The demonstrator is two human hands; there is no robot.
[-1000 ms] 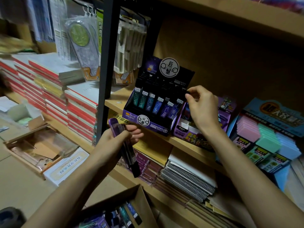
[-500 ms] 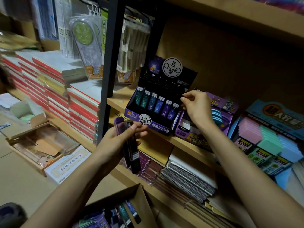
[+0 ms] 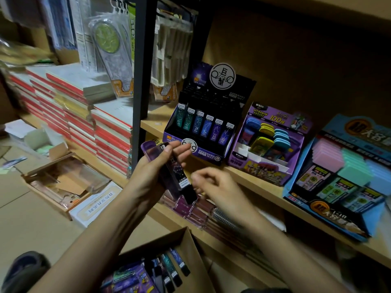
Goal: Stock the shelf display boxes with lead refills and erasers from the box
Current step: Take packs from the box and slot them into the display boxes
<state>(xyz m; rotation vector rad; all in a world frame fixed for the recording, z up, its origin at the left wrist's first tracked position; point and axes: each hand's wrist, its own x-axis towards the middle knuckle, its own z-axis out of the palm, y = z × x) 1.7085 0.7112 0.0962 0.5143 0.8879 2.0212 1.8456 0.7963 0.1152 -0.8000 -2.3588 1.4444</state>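
Note:
My left hand grips a small bundle of dark purple lead refill cases in front of the shelf edge. Just right of the bundle, my right hand is blurred, its fingers loosely curled and holding nothing that I can see. On the shelf stands a black and purple display box with a front row of several upright refill cases. Next to it, a purple display box holds coloured erasers. Low in the view, an open cardboard box contains more refill cases.
A blue display box with pastel erasers stands at the right. A black shelf post rises left of the refill display. Stacks of red-edged notebooks fill the left shelf. Open cartons lie on the floor.
My right hand has left the right side of the refill display and dropped down to the left, close to the bundle. My left hand still holds the bundle, tilted slightly differently.

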